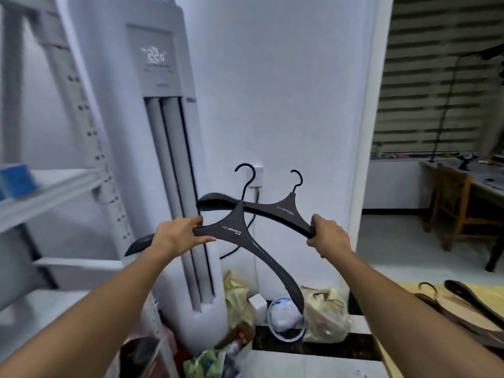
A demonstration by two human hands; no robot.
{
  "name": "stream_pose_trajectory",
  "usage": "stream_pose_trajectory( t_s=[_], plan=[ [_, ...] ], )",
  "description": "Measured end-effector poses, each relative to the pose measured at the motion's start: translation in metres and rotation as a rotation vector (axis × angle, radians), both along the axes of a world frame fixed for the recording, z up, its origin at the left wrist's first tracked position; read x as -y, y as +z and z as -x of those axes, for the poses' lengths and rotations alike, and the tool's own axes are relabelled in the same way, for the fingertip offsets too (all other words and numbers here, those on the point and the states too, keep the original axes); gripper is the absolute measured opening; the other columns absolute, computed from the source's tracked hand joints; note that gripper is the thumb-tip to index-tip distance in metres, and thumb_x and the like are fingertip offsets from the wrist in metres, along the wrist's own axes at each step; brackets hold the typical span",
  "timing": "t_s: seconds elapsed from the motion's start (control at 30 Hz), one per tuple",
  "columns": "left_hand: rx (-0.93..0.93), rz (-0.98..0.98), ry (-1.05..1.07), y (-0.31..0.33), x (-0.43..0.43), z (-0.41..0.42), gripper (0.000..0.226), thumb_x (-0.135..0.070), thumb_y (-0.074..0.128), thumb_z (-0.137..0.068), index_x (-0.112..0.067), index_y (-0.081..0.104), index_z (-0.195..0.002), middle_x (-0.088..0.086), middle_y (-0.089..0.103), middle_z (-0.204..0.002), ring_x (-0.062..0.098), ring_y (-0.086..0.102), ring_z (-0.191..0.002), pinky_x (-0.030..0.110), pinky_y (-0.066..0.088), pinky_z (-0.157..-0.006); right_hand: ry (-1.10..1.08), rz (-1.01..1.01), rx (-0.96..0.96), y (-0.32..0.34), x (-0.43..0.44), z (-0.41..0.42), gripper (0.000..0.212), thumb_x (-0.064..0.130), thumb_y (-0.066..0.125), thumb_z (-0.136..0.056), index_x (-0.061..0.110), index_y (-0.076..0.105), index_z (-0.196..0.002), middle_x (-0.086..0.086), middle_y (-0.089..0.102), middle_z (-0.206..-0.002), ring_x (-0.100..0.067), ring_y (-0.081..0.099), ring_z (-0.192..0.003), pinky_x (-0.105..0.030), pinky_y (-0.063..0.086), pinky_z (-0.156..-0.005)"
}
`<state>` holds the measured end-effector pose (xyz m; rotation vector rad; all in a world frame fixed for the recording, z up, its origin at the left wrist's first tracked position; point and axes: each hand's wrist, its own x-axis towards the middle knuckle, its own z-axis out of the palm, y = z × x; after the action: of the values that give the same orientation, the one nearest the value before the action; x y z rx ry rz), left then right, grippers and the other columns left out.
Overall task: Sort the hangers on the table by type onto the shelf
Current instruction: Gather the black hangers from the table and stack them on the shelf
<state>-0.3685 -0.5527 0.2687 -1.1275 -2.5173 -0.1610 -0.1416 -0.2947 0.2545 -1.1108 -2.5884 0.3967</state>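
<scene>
Left hand [174, 236] grips one dark hanger [237, 227] by its arm, right hand [327, 237] grips a second hanger [283, 208] by its tip — the two cross between the hands. Uncrossing them first should ease hooking both onto the shelf [62, 186], off to the left.

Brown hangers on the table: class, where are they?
Head view, lower right corner: the brown hangers lie on the yellow table, nearer than the wooden chair.
</scene>
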Motion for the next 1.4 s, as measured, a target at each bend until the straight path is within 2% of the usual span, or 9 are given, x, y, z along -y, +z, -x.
stream_pose_trajectory(
  t_s=[0.2,0.37,0.47,0.6,0.77,0.87,1.07,1.2,1.4],
  plan=[
    [0.028,-0.013,0.182,0.004,0.094,-0.001,0.052,-0.082,0.049,-0.069,-0.031,0.043,-0.078,-0.010,0.057,-0.071,0.022,0.063,-0.084,0.030,0.038,-0.063,0.200,-0.009,0.040,0.010,0.059,0.044,0.018,0.011,0.057,-0.080,0.017,0.051,-0.097,-0.007,0.065,-0.096,-0.029,0.068,-0.082,-0.030,0.051,-0.072],
    [0.043,-0.046,0.359,0.006,0.170,-0.011,0.051,-0.081,0.050,-0.069,-0.031,0.043,-0.079,-0.007,0.062,-0.076,0.024,0.064,-0.086,0.031,0.040,-0.063,0.376,0.005,0.015,0.017,0.108,0.087,0.016,0.013,0.060,-0.078,0.018,0.055,-0.092,-0.003,0.065,-0.089,-0.026,0.070,-0.067,-0.029,0.052,-0.065],
    [0.080,-0.075,0.452,0.006,0.216,-0.022,0.050,-0.080,0.052,-0.069,-0.031,0.046,-0.080,-0.006,0.066,-0.084,0.023,0.063,-0.088,0.031,0.044,-0.066,0.491,-0.011,0.015,0.018,0.141,0.112,0.013,0.017,0.061,-0.079,0.019,0.055,-0.090,-0.004,0.066,-0.092,-0.028,0.068,-0.076,-0.030,0.053,-0.070],
    [0.028,-0.098,0.597,-0.001,0.267,-0.047,0.050,-0.082,0.050,-0.068,-0.034,0.050,-0.081,-0.007,0.069,-0.089,0.022,0.064,-0.089,0.029,0.037,-0.062,0.628,-0.019,0.056,0.012,0.185,0.133,0.008,0.019,0.061,-0.082,0.020,0.056,-0.087,-0.006,0.065,-0.096,-0.027,0.067,-0.084,-0.029,0.052,-0.070],
    [0.077,-0.104,0.787,-0.014,0.312,-0.085,0.061,-0.082,0.048,-0.070,-0.040,0.056,-0.113,-0.004,0.070,-0.105,0.024,0.064,-0.099,0.031,0.043,-0.072,0.789,-0.042,0.158,-0.003,0.227,0.149,0.007,0.020,0.062,-0.085,0.018,0.059,-0.091,-0.007,0.065,-0.100,-0.028,0.068,-0.092,-0.028,0.050,-0.074],
    [0.113,-0.133,0.859,-0.025,0.329,-0.111,0.056,-0.079,0.051,-0.071,-0.041,0.057,-0.112,-0.004,0.070,-0.105,0.025,0.064,-0.099,0.031,0.044,-0.074,0.846,-0.059,0.176,-0.014,0.245,0.153,0.019,0.021,0.063,-0.085,0.014,0.064,-0.103,-0.007,0.067,-0.103,-0.028,0.068,-0.092,-0.030,0.053,-0.078],
    [0.146,-0.087,1.017,-0.046,0.352,-0.155,0.055,-0.081,0.049,-0.071,-0.038,0.056,-0.103,-0.005,0.069,-0.100,0.024,0.064,-0.096,0.031,0.042,-0.069,0.933,-0.086,0.200,-0.028,0.273,0.168,0.021,0.021,0.065,-0.088,0.011,0.063,-0.107,-0.008,0.065,-0.104,-0.026,0.067,-0.094,-0.031,0.053,-0.078],
    [0.231,-0.091,1.095,-0.069,0.365,-0.183,0.048,-0.083,0.046,-0.070,-0.037,0.045,-0.084,-0.006,0.067,-0.089,0.024,0.063,-0.086,0.031,0.040,-0.065,0.942,-0.081,0.163,-0.035,0.291,0.177,0.021,0.019,0.064,-0.089,0.012,0.062,-0.108,-0.008,0.064,-0.108,-0.027,0.062,-0.100,-0.031,0.049,-0.076],
    [0.269,-0.100,1.209,-0.097,0.384,-0.222,0.051,-0.085,0.045,-0.068,-0.035,0.047,-0.081,-0.010,0.061,-0.073,0.017,0.056,-0.069,0.028,0.035,-0.057,0.925,-0.097,0.162,-0.049,0.310,0.191,0.025,0.016,0.063,-0.090,0.010,0.061,-0.114,-0.011,0.063,-0.114,-0.028,0.060,-0.108,-0.035,0.051,-0.085]
  ],
)
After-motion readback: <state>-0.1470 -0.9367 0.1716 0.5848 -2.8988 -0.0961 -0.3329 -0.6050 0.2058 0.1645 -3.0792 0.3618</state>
